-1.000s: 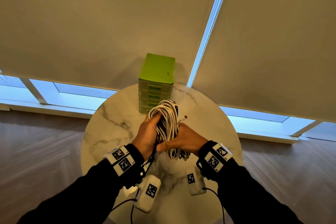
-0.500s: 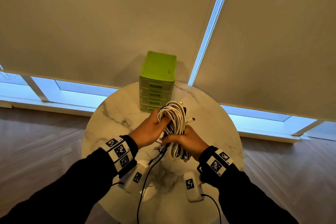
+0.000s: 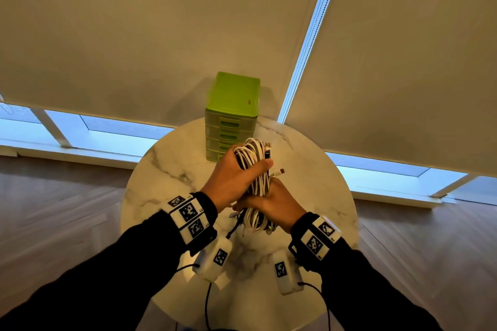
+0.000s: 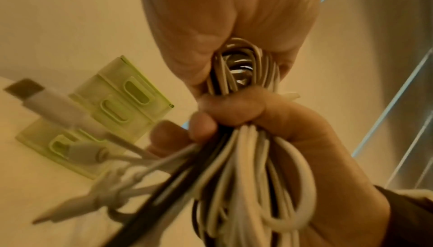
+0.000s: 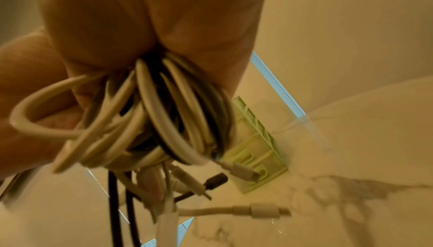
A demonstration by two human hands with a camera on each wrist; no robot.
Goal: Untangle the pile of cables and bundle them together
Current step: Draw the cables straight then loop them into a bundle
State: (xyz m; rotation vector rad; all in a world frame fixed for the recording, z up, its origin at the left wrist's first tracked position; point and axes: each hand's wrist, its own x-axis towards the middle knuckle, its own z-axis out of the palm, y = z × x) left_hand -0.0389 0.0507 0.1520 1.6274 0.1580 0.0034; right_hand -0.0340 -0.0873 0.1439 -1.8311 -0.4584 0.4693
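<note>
Looped cables (image 3: 255,169) (smooth, mostly white) in both hands above marble table (image 3: 166,169)

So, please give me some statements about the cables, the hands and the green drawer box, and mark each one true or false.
1. Both hands grip the cable bundle. True: the left hand holds it higher up, the right hand lower down.
2. The bundle lies flat on the table. False: it is held above it.
3. Every cable is white. False: some are black.
4. The green drawer box stands at the table's far edge. True.
5. One drawer is pulled open. False: all look closed.
</note>
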